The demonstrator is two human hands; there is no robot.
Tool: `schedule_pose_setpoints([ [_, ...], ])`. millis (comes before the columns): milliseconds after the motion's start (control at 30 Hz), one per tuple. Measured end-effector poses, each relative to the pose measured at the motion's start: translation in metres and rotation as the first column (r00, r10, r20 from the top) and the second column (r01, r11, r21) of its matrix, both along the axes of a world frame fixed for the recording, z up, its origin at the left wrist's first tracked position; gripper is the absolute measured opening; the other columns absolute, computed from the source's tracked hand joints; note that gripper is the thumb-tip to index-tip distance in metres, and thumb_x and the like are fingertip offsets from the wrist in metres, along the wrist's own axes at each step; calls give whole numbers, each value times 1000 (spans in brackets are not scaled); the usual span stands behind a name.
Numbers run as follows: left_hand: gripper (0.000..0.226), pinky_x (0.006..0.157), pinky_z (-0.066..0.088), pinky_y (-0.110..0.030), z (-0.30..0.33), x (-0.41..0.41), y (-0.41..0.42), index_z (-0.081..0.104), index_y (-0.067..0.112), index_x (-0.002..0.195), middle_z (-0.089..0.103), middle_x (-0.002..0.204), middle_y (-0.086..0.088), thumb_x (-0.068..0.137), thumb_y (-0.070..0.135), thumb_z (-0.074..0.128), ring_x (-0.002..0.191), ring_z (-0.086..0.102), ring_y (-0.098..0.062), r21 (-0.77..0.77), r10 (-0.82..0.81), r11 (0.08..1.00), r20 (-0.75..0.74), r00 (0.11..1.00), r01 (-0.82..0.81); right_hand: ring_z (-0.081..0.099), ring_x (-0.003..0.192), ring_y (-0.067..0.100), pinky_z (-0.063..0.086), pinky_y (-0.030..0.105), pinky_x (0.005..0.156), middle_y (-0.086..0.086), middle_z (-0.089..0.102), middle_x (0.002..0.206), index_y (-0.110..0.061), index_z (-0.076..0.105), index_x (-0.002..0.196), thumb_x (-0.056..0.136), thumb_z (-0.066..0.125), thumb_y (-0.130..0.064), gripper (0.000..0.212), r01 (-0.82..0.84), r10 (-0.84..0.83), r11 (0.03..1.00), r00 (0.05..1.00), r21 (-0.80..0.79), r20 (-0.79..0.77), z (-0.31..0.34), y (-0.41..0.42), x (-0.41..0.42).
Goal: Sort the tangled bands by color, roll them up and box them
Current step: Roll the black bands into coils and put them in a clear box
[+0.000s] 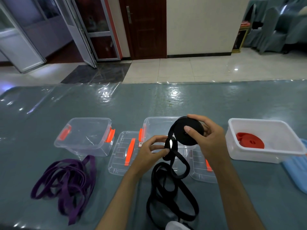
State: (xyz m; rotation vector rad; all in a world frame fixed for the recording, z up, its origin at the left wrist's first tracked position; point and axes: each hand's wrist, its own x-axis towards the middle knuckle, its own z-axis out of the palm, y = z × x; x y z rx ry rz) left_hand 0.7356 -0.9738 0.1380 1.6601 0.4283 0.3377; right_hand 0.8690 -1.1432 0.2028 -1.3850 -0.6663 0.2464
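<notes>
three boxes sat on the table [149,100]: two clear boxes [84,135] and one white box [265,140] with the red roll [250,142]. two lids [124,155], one purple band [66,183]. your right hand [204,138] gripped the black roll [184,131], your left hand [149,150] pinched its black band [167,185].

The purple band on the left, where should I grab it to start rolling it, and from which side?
Probably the loop end of the purple band that sticks out toward the clear box. It lies flat and free of the tangle, so come from above at the far side and pinch it; the middle is heaped, crossing strands.
</notes>
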Motion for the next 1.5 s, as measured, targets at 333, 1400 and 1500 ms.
schedule_pose_setpoints([
  [333, 22, 76, 59, -35, -6, 16, 11, 73, 19, 111, 78, 98, -7, 94, 23, 60, 88, 74, -24, -60, 125, 991, 47, 991, -122, 76, 97, 19, 64, 34, 81, 2, 79, 104, -16, 73, 119, 89, 78, -2, 34, 83, -83, 997, 995, 3, -47, -5, 13, 14],
  [1400, 19, 112, 47, -53, -11, 21, 40, 59, 4, 98, 67, 130, -9, 80, -1, 55, 130, 60, -31, -164, 181, 974, 162, 970, -154, 76, 98, 20, 64, 36, 83, 0, 78, 106, -17, 73, 119, 89, 78, -5, 33, -26, 28, 998, 999, -60, 22, -5, 17, 20],
  [1500, 17, 109, 51, -53, -6, 17, 37, 55, -2, 99, 66, 127, -11, 83, -2, 55, 129, 61, -35, -183, 163, 974, 168, 972, -131, 76, 97, 20, 64, 38, 82, 0, 79, 106, -18, 73, 119, 89, 78, -6, 33, -37, 39, 997, 999, -62, 29, -3, 17, 18],
])
